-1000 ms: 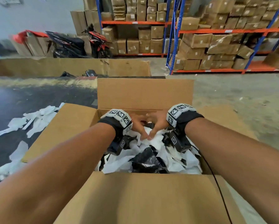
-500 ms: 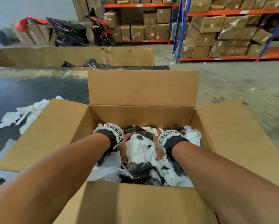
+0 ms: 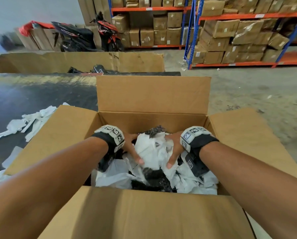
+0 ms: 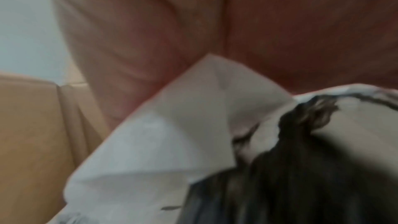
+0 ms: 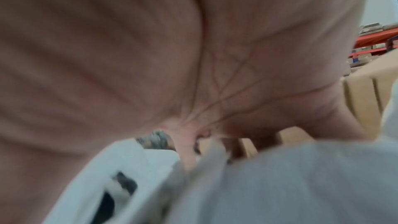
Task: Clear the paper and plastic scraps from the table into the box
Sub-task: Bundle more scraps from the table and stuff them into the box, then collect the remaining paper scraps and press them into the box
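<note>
An open cardboard box (image 3: 153, 94) stands in front of me, filled with white paper scraps (image 3: 151, 152) and crumpled black plastic (image 3: 154, 178). Both hands are down inside it. My left hand (image 3: 131, 147) and right hand (image 3: 174, 147) press on a white wad from either side, thumbs laid along it; the fingers are hidden behind it. In the left wrist view the palm (image 4: 150, 31) lies over white paper (image 4: 150, 151) and black plastic (image 4: 301, 176). The right palm (image 5: 129, 57) bears on paper (image 5: 301, 185). More white scraps (image 3: 35, 118) lie on the dark table (image 3: 32, 90) at left.
The box's left flap (image 3: 58, 135) overhangs the table scraps, and its near flap (image 3: 144, 213) is under my forearms. A long low carton (image 3: 75, 61) stands beyond the table. A motorbike (image 3: 85, 37) and shelves of cartons (image 3: 230, 31) stand across the concrete floor (image 3: 247, 87).
My hands dropped from above the box opening down into the scraps. They now sit a little further apart, thumbs spread over the white wad.
</note>
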`<act>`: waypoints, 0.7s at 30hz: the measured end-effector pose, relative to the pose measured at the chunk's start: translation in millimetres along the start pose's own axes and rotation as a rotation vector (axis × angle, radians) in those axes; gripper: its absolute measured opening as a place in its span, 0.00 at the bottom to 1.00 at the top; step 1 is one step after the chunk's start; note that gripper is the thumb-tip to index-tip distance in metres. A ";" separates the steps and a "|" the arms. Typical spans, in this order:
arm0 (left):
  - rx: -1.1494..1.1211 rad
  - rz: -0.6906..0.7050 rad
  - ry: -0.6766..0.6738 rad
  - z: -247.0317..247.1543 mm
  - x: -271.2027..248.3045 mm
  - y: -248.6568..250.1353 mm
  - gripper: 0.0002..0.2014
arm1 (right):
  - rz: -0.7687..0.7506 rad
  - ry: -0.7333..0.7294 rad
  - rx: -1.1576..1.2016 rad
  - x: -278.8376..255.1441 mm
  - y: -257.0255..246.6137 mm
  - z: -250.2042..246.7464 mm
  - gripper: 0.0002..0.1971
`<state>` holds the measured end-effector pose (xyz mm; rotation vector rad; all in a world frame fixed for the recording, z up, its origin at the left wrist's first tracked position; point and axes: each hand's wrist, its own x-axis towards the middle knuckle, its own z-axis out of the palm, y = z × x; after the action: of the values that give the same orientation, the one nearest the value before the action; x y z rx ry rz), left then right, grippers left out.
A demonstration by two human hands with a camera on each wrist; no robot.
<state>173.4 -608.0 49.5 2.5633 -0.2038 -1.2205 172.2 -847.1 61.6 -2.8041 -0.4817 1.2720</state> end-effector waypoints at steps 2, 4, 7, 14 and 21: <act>0.095 0.029 0.079 -10.9 -16.1 10.0 0.69 | -0.024 0.078 0.032 -24.7 -9.0 -13.4 0.68; 0.167 0.049 0.216 -21.1 -33.4 21.3 0.61 | -0.040 0.185 0.029 -41.0 -11.1 -28.0 0.64; 0.213 0.201 0.460 -30.1 -64.3 38.7 0.47 | -0.060 0.399 0.015 -60.2 -17.6 -45.4 0.52; 0.276 0.414 0.840 -27.4 -122.3 55.7 0.27 | -0.056 0.733 -0.079 -102.0 -29.5 -63.4 0.40; 0.256 0.485 1.031 -11.2 -193.5 45.3 0.29 | -0.113 0.947 -0.058 -170.1 -55.7 -50.5 0.34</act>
<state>60.0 -600.0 213.0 2.7373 -0.6989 0.3504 89.2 -837.9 227.8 -2.9247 -0.5742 -0.1568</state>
